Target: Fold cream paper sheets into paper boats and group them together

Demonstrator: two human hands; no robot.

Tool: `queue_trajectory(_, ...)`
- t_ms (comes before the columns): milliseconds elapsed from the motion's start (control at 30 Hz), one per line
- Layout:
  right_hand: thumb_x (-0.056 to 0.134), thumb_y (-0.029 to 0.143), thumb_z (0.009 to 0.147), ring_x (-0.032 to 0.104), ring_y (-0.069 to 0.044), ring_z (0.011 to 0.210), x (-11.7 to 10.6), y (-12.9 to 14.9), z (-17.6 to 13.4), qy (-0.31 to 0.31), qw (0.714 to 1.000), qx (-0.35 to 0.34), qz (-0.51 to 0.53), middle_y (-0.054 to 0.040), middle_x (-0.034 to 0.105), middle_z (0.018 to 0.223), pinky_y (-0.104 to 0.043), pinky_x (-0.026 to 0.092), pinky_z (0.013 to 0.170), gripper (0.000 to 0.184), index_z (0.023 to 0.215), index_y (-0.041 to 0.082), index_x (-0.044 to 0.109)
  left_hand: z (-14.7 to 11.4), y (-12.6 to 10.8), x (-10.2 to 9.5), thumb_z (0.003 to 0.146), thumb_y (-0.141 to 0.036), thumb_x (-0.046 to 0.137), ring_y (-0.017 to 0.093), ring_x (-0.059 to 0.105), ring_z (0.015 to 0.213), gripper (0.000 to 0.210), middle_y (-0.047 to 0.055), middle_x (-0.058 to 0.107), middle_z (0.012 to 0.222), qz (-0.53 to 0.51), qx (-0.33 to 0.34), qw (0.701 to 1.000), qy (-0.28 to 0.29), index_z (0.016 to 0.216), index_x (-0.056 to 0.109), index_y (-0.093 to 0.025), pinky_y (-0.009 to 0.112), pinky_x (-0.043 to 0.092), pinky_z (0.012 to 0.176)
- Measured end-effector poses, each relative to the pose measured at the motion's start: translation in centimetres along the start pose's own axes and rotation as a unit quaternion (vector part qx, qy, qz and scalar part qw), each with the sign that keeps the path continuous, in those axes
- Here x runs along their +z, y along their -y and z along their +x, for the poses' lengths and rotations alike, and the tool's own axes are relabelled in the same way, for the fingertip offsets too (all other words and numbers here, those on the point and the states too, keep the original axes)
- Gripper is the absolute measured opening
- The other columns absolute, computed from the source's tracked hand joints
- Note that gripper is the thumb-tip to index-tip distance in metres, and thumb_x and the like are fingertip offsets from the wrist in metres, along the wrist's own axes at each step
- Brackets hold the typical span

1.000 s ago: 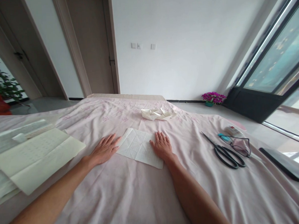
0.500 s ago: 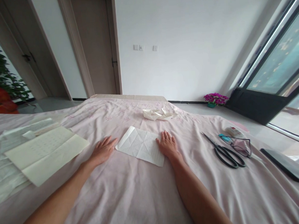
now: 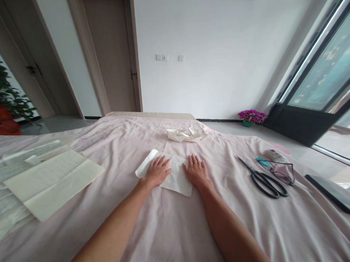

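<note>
A creased white sheet of paper (image 3: pixel 177 181) lies on the pink cloth, its left edge curling up. My left hand (image 3: pixel 158 171) rests flat on the left half of the sheet, fingers stretched out. At the right edge of the paper, my right hand (image 3: pixel 196 169) lies palm down with its fingers extended, the thumb side touching the sheet. Both hands are open and grip nothing. Beyond them stands a folded paper boat shape (image 3: pixel 184 135).
Yellowish written sheets (image 3: pixel 58 178) lie over thin papers at the left. To the right are black-handled scissors (image 3: pixel 265 181), eyeglasses (image 3: pixel 291 174), a small white box (image 3: pixel 273 154) and a dark flat device (image 3: pixel 334 195). Pink cloth (image 3: pixel 168 239) covers the surface.
My left hand has moved right, from the cloth beside the paper onto its left half. My right hand has stayed at the right edge.
</note>
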State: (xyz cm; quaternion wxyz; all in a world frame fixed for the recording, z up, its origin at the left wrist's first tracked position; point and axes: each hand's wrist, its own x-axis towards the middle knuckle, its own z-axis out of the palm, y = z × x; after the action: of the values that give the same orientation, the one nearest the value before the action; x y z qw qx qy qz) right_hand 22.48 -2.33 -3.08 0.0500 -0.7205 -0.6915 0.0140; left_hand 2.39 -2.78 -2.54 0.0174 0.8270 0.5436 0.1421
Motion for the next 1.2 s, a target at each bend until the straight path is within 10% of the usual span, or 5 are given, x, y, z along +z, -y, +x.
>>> queue_trajectory(267, 0.018, 0.053, 0.095, 0.006, -0.023, 0.145, 0.4, 0.0, 0.3, 0.003, 1.0, 0.006, -0.014, -0.0084, 0.011, 0.157, -0.046, 0.004, 0.115, 0.069, 0.151, 0.013, 0.017, 1.2, 6.0, 0.5, 0.093, -0.052, 0.029, 0.029, 0.024, 0.141, 0.056, 0.008, 0.029, 0.154, 0.063, -0.127, 0.99, 0.012, 0.144, 0.035, -0.03, 0.052, 0.02, 0.111)
queue_trajectory(567, 0.027, 0.04, 0.096, 0.023, -0.022, 0.14, 0.0, -0.8, -0.1, -0.07, 0.997, -0.003, 0.021, -0.006, 0.032, 0.152, -0.039, 0.013, 0.113, 0.053, 0.143, 0.019, 0.039, 0.8, 6.4, -0.2, 0.094, -0.039, 0.027, 0.033, 0.03, 0.137, 0.051, 0.015, 0.039, 0.148, 0.092, -0.199, 0.974, -0.049, 0.139, 0.043, -0.021, 0.057, 0.021, 0.109)
queue_trajectory(933, 0.03, 0.028, 0.095, 0.033, -0.022, 0.134, -0.3, -1.4, 0.3, -0.101, 0.994, -0.003, 0.051, -0.0041, 0.045, 0.143, -0.034, 0.018, 0.109, 0.044, 0.133, 0.022, 0.051, -5.1, 1.7, -2.4, 0.091, -0.046, 0.043, 0.024, 0.024, 0.142, 0.051, 0.007, 0.039, 0.149, -0.001, 0.094, 0.994, -0.046, 0.139, 0.043, -0.026, 0.042, 0.028, 0.114)
queue_trajectory(1067, 0.032, 0.026, 0.094, 0.035, -0.022, 0.132, -0.3, -1.5, 0.5, -0.106, 0.993, -0.002, 0.058, -0.0044, 0.047, 0.142, -0.034, 0.019, 0.108, 0.044, 0.133, 0.023, 0.051, -7.1, 0.7, -3.8, 0.083, -0.035, 0.057, 0.025, 0.034, 0.138, 0.063, 0.007, 0.039, 0.149, 0.007, 0.111, 0.993, 0.035, 0.142, 0.038, -0.029, 0.04, 0.033, 0.11)
queue_trajectory(1200, 0.035, 0.025, 0.093, 0.035, -0.023, 0.132, -0.3, -1.5, 0.6, -0.1, 0.993, -0.005, 0.061, -0.0051, 0.047, 0.142, -0.036, 0.02, 0.107, 0.043, 0.133, 0.023, 0.051, -7.6, 0.2, -4.2, 0.082, -0.007, 0.045, 0.024, 0.045, 0.13, 0.061, 0.006, 0.046, 0.144, 0.072, 0.099, 0.992, -0.017, 0.139, 0.043, -0.029, 0.042, 0.037, 0.106)
